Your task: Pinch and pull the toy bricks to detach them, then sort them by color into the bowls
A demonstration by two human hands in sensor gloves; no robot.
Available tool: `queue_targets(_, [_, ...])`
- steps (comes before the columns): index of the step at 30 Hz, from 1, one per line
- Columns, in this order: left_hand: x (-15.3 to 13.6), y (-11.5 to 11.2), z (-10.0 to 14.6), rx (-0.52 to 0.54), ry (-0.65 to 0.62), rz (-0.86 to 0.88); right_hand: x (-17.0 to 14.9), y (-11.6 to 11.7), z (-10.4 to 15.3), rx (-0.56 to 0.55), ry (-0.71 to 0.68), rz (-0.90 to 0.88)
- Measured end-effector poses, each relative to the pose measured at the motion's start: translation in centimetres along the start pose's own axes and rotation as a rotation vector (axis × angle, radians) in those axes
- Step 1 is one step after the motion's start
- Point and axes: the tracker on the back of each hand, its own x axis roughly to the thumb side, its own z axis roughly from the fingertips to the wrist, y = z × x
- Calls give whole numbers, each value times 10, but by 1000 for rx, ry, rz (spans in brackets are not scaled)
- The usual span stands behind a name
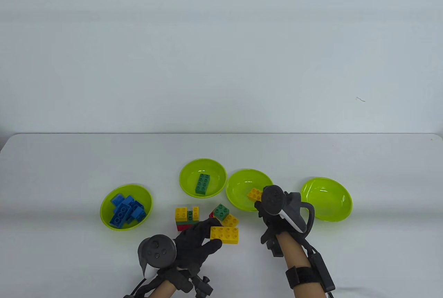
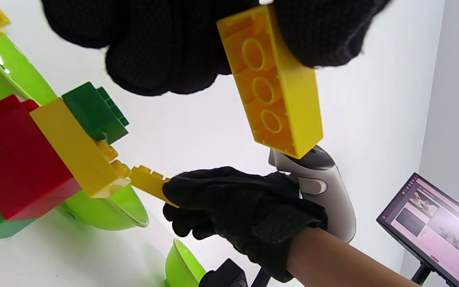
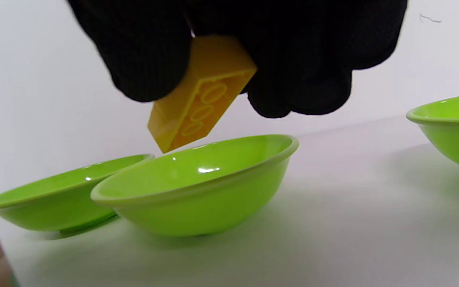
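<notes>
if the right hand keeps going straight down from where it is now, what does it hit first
Probably the third bowl: the right hand holds a yellow brick just above its rim, so the brick would likely land inside, though depth is uncertain.

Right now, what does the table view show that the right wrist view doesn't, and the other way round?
Only the table view shows the blue bricks' bowl, the green brick in its bowl, and the left hand gripping a long yellow brick. Only the right wrist view shows the hollow underside of the yellow brick pinched above a bowl. Both show the right hand holding that brick over that bowl.
</notes>
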Motion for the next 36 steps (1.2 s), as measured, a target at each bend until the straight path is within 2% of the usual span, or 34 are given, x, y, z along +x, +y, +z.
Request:
queue_targets(3, [-2, 0, 1, 4, 14, 19, 3, 3, -4, 7, 12, -18])
queue_targets(7, [-1, 0, 1, 3, 22, 33, 2, -5, 6, -11, -41, -159])
queue_targets(11, [-2, -1, 2, 0, 20, 32, 0, -23, 34, -36, -190, -403])
queue_targets(13, [-2, -3, 2, -6, 21, 33, -1, -33, 56, -37, -279, -544])
queue_targets(17, [0, -6, 3, -20, 17, 37, 2, -39, 88, 8, -409, -683])
queue_targets(23, [2, -11, 4, -45, 4, 43, 12, -33, 111, 87, -546, -662])
queue_targets(28, [2, -12, 5, -43, 1, 65, 19, -30, 118, 14, -574, -530])
queue_targets(32, [2, -12, 5, -50, -6, 68, 20, -30, 122, -43, -570, -523])
queue_targets(36, [2, -13, 6, -57, -8, 75, 20, -29, 122, -52, -569, -537])
